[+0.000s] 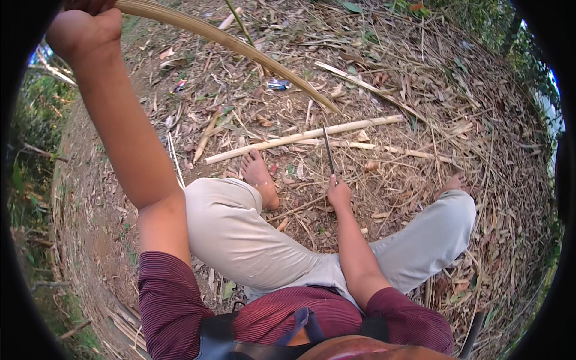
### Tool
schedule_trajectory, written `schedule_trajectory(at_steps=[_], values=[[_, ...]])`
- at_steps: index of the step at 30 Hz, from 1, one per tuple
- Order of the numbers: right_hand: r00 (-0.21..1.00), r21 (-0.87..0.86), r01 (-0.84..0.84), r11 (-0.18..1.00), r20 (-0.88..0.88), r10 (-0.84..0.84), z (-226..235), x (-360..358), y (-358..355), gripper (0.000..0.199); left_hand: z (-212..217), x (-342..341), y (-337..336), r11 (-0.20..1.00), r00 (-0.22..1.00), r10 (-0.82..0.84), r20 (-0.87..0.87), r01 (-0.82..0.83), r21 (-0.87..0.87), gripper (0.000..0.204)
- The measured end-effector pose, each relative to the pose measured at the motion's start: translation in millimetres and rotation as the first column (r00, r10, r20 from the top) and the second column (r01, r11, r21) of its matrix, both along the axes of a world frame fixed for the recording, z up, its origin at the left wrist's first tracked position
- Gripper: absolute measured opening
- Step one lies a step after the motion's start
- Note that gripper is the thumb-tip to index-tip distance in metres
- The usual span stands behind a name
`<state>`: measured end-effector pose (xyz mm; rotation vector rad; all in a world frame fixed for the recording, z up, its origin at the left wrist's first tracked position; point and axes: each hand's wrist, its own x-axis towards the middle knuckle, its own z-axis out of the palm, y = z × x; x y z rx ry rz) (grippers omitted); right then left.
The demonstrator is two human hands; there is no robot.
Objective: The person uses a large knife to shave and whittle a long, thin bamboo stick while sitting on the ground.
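Note:
At the upper left, my raised left hand (84, 30) is closed around the end of a long pale split pole (231, 45), which looks like bamboo or cane. The pole slopes down to the right, its far tip near the middle of the view. Between my legs, my right hand (339, 193) grips a knife (329, 150) with a thin dark blade pointing away from me. The blade's tip is close to the pole's lower end. Beyond my left foot, a straight peeled stick (300, 136) lies crosswise, the blade passing over it in the picture.
Dry leaves and chips litter the ground (384, 198). Another pale strip (372, 90) lies farther off on the right. A crumpled blue-and-white wrapper (278, 84) sits beyond the peeled stick. My bare left foot (259, 177) is next to that stick. Green plants (36, 198) border the left.

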<state>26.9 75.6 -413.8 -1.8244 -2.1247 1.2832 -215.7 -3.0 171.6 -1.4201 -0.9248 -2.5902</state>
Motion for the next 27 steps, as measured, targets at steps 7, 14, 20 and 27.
schedule_trajectory(at_steps=[7, 14, 20, 27], values=[[0.919, 0.459, 0.314, 0.831, -0.366, -0.145, 137.0, 1.5, 21.4, 0.050, 9.8, -20.3, -15.3, 0.997, 0.992, -0.063, 0.112, 0.059, 0.039, 0.046], [0.817, 0.499, 0.101, 0.861, -0.536, 0.214, 184.4, 27.2, 22.5, 0.009, 2.0, -21.1, -2.1, 0.989, 0.953, -0.140, 0.268, 0.145, 0.000, 0.039], [0.737, 0.261, 0.050, 0.964, -0.662, 0.141, 191.1, 13.0, 11.6, 0.023, -52.7, 36.7, 19.1, 0.504, 0.243, 0.818, -0.521, -0.740, 0.445, 0.044], [0.579, 0.314, 0.195, 0.929, -0.801, 0.149, 255.0, 0.8, -35.1, 0.034, -301.7, 232.3, -12.1, 0.947, -0.481, 0.201, -0.853, 0.317, 0.045, 0.050]])
